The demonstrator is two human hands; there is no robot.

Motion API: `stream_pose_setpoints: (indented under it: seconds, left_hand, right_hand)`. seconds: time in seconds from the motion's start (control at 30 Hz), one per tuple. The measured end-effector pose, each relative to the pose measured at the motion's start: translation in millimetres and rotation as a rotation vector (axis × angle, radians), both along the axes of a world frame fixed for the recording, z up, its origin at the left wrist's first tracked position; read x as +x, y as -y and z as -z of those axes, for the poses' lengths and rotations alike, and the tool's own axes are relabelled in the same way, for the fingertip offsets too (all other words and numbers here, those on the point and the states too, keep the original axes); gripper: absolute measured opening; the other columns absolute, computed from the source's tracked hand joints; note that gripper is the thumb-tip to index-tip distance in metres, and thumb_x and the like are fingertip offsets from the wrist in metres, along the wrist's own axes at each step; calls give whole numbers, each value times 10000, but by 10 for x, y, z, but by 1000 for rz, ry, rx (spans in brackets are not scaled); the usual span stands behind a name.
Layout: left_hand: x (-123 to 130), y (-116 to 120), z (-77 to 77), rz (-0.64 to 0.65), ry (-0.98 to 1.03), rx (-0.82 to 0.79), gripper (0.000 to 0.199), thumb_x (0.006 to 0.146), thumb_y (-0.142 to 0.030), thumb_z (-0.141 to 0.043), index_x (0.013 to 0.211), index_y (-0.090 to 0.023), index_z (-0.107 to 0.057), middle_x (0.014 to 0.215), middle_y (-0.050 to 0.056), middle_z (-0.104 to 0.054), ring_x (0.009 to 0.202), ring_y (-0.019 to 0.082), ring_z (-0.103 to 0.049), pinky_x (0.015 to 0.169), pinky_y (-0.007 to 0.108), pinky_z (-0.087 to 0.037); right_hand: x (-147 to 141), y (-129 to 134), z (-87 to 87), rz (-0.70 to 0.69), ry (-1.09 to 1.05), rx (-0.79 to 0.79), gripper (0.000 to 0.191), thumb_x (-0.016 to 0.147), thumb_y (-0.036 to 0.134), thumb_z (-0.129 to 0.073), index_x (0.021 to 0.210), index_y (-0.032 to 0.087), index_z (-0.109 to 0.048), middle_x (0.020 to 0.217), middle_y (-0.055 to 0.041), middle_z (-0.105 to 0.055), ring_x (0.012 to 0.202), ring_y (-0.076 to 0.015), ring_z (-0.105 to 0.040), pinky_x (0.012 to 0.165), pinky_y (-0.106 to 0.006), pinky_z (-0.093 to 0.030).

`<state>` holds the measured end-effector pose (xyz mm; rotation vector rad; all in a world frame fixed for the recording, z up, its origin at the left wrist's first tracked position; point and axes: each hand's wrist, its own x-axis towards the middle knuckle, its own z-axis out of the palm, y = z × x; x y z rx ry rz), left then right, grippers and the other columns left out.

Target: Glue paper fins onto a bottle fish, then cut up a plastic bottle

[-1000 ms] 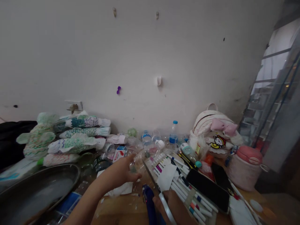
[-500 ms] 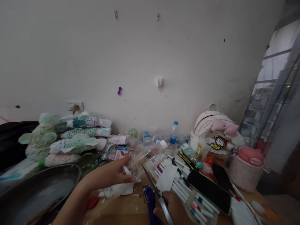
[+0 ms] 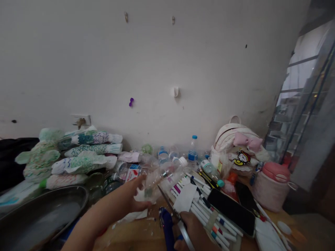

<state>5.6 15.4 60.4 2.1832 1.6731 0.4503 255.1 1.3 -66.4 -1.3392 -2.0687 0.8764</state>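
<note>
A clear plastic bottle [image 3: 162, 174] with a white cap lies tilted at the middle, its cap end pointing up and right. My left hand [image 3: 133, 195] is curved around its lower end, fingers on the upper side and thumb below. In my right hand [image 3: 192, 230] is a pair of scissors [image 3: 170, 205], a blade pointing up and left toward the bottle. Beside the blade is a dark blue object [image 3: 166, 228] with a speckled tip; its kind is unclear. Marker pens [image 3: 206, 212] lie just right of the scissors, under a scrap of white paper [image 3: 185, 197].
Coloured, paper-wrapped bottle shapes [image 3: 86, 150] are piled at the left behind a dark pan [image 3: 78, 205]. A black phone [image 3: 231, 211], a pink-lidded container [image 3: 272, 186] and a small backpack [image 3: 237, 139] stand to the right. More bottles [image 3: 193, 150] line the wall.
The view has shifted slightly, moving most things a little left. My left thumb and fingers look a bit farther apart around the bottle's end. The scissors keep nearly the same pose.
</note>
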Motion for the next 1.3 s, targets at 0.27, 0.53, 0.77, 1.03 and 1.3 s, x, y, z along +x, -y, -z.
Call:
stream_pose_setpoints:
  seconds: [0.27,0.53,0.77,1.03,1.3]
  left_hand:
    - [201,-34,52,-139,-166,45,780,636,-329,-624,1336,-73,-395,1241,235,-589,1146,358,-551,930,431,-427]
    - [208,4,-32,-110,-180,44,762,626,-330,-658,1324,-125,-431,1313,217,-547,1191,360,-522,973,430,-404]
    - [84,57,-156,-70,-175,77,749,713,-507,-598,1346,-148,-421,1182,177,-646,1033,355,-620,838,407,-463]
    - [-78,-30,-185,33,-60,76,641,709,-490,-627,1265,-192,-512,1223,105,-643,1116,307,-574,907,327,-421]
    - [8,-60,-200,1,-157,94,670,725,-505,-588,1295,-169,-482,1066,115,-697,946,310,-640,813,366,-461]
  right_hand:
    - [-21,60,-94,31,9,0,369,607,361,-685,916,172,-617,867,-63,-685,781,-226,-600,740,-294,-458]
    - [-124,35,-115,102,43,83,316,749,403,-534,830,123,-656,824,-115,-698,761,-230,-609,657,-290,-440]
    - [-151,0,-46,194,74,70,300,737,415,-579,679,125,-635,682,-70,-657,639,-186,-560,569,-259,-388]
    - [-112,-19,22,45,60,116,273,655,404,-650,757,152,-659,755,-49,-655,716,-200,-553,656,-271,-425]
    - [-26,11,15,61,51,1,430,590,419,-740,916,160,-631,838,-37,-669,761,-214,-564,648,-265,-433]
